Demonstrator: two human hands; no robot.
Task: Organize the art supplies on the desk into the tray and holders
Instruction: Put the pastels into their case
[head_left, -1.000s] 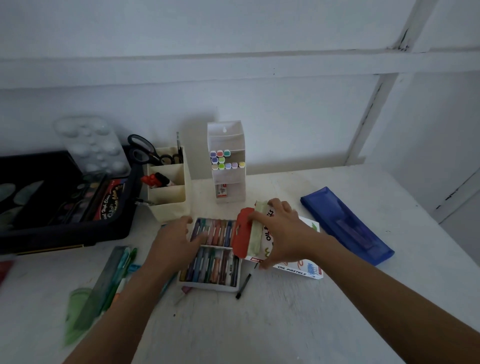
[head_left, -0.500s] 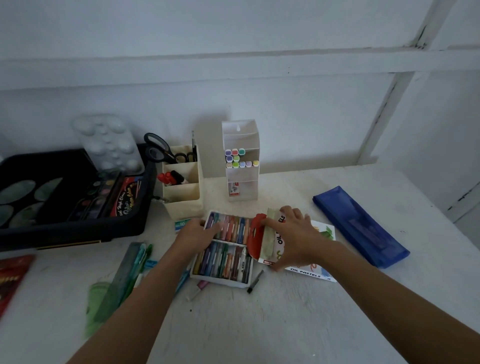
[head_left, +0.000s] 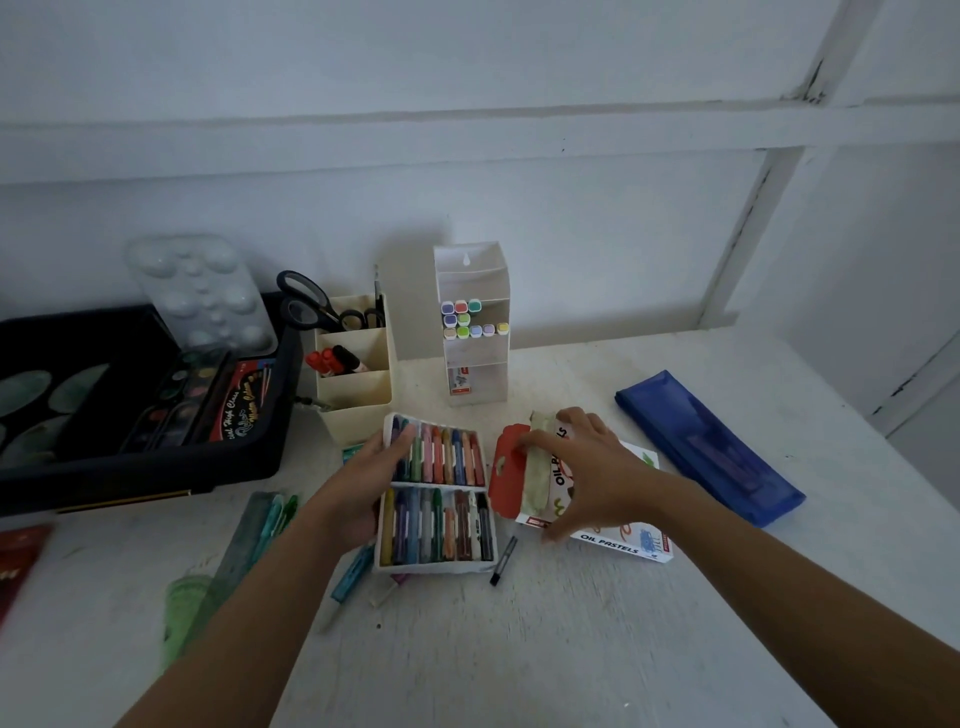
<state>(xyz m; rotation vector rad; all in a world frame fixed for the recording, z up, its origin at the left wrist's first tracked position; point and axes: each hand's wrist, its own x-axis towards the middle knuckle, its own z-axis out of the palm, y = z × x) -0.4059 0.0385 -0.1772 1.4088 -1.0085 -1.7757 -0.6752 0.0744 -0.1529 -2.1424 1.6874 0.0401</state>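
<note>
Left hand (head_left: 363, 480) grips one pastel tray (head_left: 447, 519), right hand (head_left: 589, 470) one box (head_left: 631, 543)

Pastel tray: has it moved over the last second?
No. The pastel tray still lies just in front of the cream holder, black pen at its near right corner.

The tray of oil pastels (head_left: 436, 514) no longer overlaps the red flap (head_left: 506, 467) of the pastel box (head_left: 623, 540); it now lies just beside the flap, with a thin gap between them. The left hand (head_left: 358, 488) has shifted from the tray's far left corner to its left side, and its thumb now lies across the upper row of pastels. The right hand (head_left: 597, 478) now spreads wider over the box with a fingertip on the red flap, and more of the black pen (head_left: 503, 561) shows on the table (head_left: 571, 649).
</note>
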